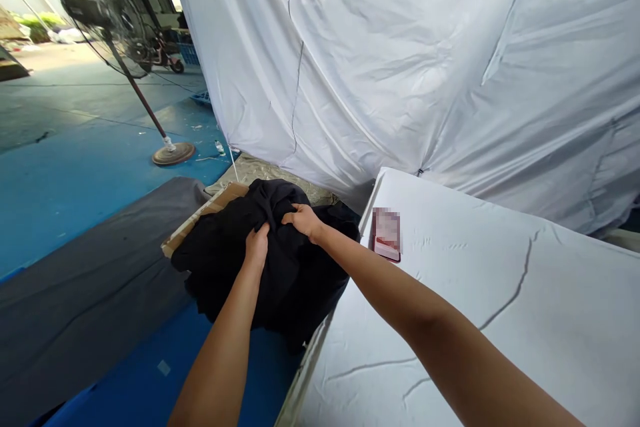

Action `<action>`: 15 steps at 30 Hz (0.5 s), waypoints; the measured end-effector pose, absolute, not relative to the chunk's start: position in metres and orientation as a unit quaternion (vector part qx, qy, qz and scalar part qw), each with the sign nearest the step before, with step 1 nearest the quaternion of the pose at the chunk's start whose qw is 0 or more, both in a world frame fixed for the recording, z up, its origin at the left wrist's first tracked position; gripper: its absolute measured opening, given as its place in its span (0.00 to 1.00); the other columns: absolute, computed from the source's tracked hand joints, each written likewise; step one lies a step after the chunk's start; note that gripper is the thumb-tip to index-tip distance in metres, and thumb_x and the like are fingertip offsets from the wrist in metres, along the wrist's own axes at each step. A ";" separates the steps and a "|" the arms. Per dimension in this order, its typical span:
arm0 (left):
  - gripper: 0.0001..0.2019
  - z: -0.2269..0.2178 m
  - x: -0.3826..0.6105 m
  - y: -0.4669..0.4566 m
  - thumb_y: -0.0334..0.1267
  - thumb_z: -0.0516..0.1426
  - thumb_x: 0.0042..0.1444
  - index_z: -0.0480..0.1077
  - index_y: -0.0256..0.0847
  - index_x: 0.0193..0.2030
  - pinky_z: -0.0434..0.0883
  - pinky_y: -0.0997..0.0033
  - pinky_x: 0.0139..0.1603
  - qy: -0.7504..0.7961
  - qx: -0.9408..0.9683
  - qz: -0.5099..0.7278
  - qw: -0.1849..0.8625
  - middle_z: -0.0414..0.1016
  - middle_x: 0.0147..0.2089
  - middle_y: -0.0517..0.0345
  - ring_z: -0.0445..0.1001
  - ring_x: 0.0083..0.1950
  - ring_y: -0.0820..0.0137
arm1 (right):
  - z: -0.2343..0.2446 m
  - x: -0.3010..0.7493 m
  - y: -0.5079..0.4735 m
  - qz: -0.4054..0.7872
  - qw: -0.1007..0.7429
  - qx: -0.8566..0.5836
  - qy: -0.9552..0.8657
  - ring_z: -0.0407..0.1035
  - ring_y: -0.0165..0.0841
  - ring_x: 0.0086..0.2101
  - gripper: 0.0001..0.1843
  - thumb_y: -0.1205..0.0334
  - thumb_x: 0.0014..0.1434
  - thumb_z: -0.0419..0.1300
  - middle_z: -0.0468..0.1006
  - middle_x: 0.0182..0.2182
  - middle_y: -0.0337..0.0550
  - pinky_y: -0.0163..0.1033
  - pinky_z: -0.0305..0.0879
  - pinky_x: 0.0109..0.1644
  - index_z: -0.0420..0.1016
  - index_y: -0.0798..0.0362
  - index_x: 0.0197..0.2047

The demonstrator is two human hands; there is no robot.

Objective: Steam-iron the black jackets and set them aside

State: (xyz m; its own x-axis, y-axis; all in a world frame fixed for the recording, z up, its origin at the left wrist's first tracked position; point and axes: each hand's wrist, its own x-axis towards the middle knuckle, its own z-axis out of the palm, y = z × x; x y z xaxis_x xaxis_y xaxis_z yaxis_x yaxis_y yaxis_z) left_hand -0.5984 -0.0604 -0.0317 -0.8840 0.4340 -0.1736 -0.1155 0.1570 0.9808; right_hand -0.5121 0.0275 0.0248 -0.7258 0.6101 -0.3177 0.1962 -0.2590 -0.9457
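A heap of black cloth (pixel 295 267) lies over a cardboard box (pixel 200 220), whose left edge shows beside it. My left hand (pixel 257 245) grips a fold near the middle of the heap, fingers partly sunk in the cloth. Just to its right, my right hand (pixel 303 221) is closed on another fold, its thumb pointing left. Between the two hands the fabric bunches up. Most of the box is hidden under the cloth, and its inside cannot be seen.
On the right stands a white-covered table (pixel 475 280) with a phone-like item (pixel 386 233), partly blurred. White sheeting (pixel 360 60) hangs behind. A long grey cloth (pixel 110 267) stretches along the left. Farther back, a standing fan (pixel 173 152) rests on the blue floor (pixel 60 180).
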 end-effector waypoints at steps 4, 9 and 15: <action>0.14 0.037 -0.588 -0.049 0.40 0.54 0.42 0.74 0.35 0.34 0.68 0.66 0.45 0.719 0.209 0.655 0.105 0.75 0.31 0.57 0.71 0.41 0.64 | 0.075 -0.488 0.028 0.739 0.216 -0.302 -0.562 0.61 0.26 0.18 0.07 0.64 0.39 0.58 0.66 0.15 0.28 0.33 0.60 0.24 0.64 0.51 0.25; 0.13 0.143 -0.521 -0.032 0.41 0.54 0.45 0.72 0.34 0.31 0.68 0.71 0.36 0.665 0.345 0.662 0.023 0.72 0.25 0.62 0.71 0.33 0.68 | 0.160 -0.415 0.040 0.747 0.336 -0.208 -0.534 0.63 0.26 0.19 0.11 0.62 0.36 0.59 0.68 0.17 0.29 0.34 0.62 0.25 0.66 0.52 0.27; 0.14 0.255 -0.341 -0.031 0.42 0.55 0.48 0.72 0.35 0.38 0.68 0.71 0.42 0.491 0.530 0.689 0.063 0.75 0.34 0.60 0.72 0.39 0.68 | 0.262 -0.212 0.029 0.643 0.479 -0.208 -0.560 0.68 0.30 0.26 0.13 0.61 0.39 0.59 0.72 0.23 0.34 0.37 0.66 0.31 0.69 0.54 0.32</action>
State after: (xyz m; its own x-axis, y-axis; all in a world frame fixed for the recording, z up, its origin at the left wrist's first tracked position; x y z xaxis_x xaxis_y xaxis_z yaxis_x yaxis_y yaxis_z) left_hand -0.3413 -0.0310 0.2554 -0.4309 0.6069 0.6678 0.4340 -0.5094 0.7430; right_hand -0.2120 0.0293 0.2620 -0.4549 0.8491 0.2684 -0.3823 0.0860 -0.9200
